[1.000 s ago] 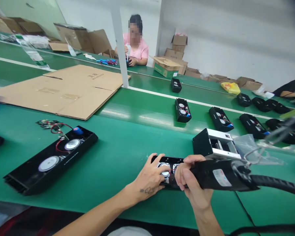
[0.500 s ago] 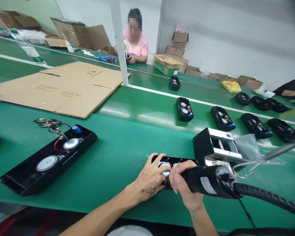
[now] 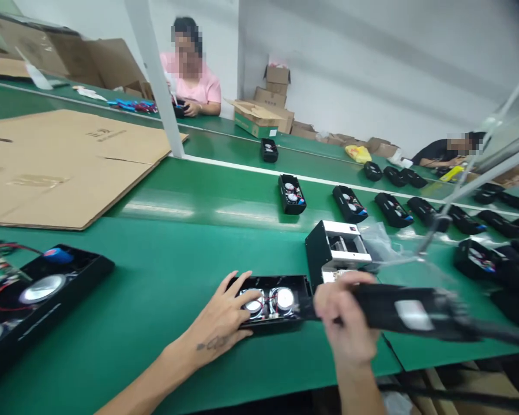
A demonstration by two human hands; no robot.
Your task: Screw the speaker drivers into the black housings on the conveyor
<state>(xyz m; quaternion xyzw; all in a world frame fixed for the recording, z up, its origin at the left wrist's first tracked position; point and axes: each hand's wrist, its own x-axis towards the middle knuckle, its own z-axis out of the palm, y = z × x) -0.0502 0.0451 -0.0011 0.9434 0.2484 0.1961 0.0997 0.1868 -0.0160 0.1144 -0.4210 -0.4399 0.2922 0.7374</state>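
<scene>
Pressing spread left grip [image 3: 214,323] on black speaker housing [image 3: 268,302], right grip [image 3: 346,317] closed around corded power tool [image 3: 410,308]

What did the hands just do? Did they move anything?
The right hand pulled the black tool to the right, off the speaker case, and it still grips the tool. Nothing was let go. The left hand stayed spread on the case, and the metal box stayed beside it.
</scene>
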